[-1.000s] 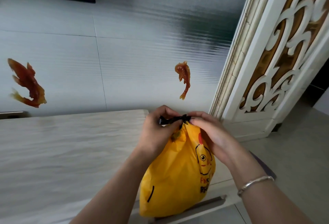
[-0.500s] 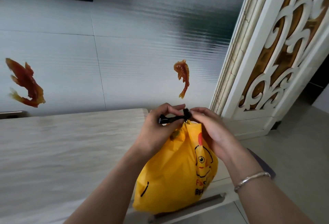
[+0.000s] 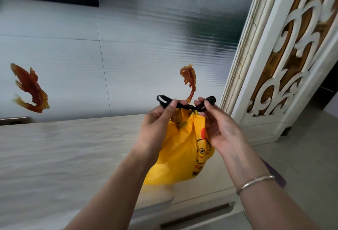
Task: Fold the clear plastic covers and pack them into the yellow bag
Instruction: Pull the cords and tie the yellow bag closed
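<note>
Frame centre: we've pulled the black drawstring handles (image 3: 186, 104) apart vs 0.5 s ago; left hand (image 3: 155, 129) and right hand (image 3: 222, 129) each pinch a loop, bulging yellow plastic bag (image 3: 182, 149) cinched. Packing prob done.

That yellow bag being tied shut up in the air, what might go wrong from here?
The yellow bag hangs only from its black drawstring, pinched by the left hand and right hand. If either grip slips, it may drop, perhaps past the edge of the cabinet top onto the floor. Pulling hard could also tear the thin plastic at the gathered neck.
</note>
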### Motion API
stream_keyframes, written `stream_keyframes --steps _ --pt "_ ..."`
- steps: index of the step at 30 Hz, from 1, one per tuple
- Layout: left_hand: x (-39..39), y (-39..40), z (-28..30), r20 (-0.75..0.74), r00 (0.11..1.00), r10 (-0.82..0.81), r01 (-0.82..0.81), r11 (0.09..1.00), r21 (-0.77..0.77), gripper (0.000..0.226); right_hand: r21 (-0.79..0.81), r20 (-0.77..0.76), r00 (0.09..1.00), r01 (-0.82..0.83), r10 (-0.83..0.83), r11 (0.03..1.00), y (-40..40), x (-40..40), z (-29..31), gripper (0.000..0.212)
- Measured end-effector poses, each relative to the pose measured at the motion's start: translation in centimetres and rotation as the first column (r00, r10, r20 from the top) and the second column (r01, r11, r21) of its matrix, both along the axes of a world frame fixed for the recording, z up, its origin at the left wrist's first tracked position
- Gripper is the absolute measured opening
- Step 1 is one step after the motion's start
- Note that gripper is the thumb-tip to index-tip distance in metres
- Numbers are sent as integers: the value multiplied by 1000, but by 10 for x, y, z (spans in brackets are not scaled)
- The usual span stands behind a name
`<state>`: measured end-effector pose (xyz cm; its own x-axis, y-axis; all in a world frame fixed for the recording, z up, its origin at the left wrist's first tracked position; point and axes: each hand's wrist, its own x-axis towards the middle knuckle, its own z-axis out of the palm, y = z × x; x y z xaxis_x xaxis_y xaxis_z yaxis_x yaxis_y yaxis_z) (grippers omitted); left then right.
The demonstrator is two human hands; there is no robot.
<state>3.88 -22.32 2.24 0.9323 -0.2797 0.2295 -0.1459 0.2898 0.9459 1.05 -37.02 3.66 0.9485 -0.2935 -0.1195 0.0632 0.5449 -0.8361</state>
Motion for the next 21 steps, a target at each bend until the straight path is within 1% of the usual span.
stream_keyframes --steps 1,3,5,9,12,14,16,17,19,21 --pt "2 3 2 -20 1000 -10 10 1000 -6 32 96 -13 1000 6 -5 995 -1 1 1 14" --pt "5 10 2 -18 1000 7 -6 998 58 32 267 -66 996 83 -67 960 -4 3 -1 11" --pt "6 15 -3 -62 997 54 -46 992 117 29 373 -124 981 186 -150 909 -7 2 -7 14" --pt "11 22 -9 -221 953 209 -176 971 162 33 431 -153 966 257 -210 865 6 9 -20 18" --pt "15 26 -9 -237 927 290 -244 948 205 36 474 -143 948 317 -284 822 18 17 -27 22" --pt "14 29 -12 -240 917 318 -274 941 198 35 479 -137 929 367 -345 798 28 20 -32 23" --pt "11 33 -13 -246 906 346 -313 936 164 33 453 -75 932 349 -355 821 35 21 -33 20" --pt "12 35 -13 -246 903 353 -326 934 144 33 397 -23 940 320 -339 860 36 21 -33 15" --pt "19 45 -11 -209 905 371 -352 928 123 36 181 75 960 254 -271 950 35 23 -28 11" --pt "26 56 -11 -137 916 378 -362 923 128 38 -76 140 978 168 -156 983 32 25 -23 16"
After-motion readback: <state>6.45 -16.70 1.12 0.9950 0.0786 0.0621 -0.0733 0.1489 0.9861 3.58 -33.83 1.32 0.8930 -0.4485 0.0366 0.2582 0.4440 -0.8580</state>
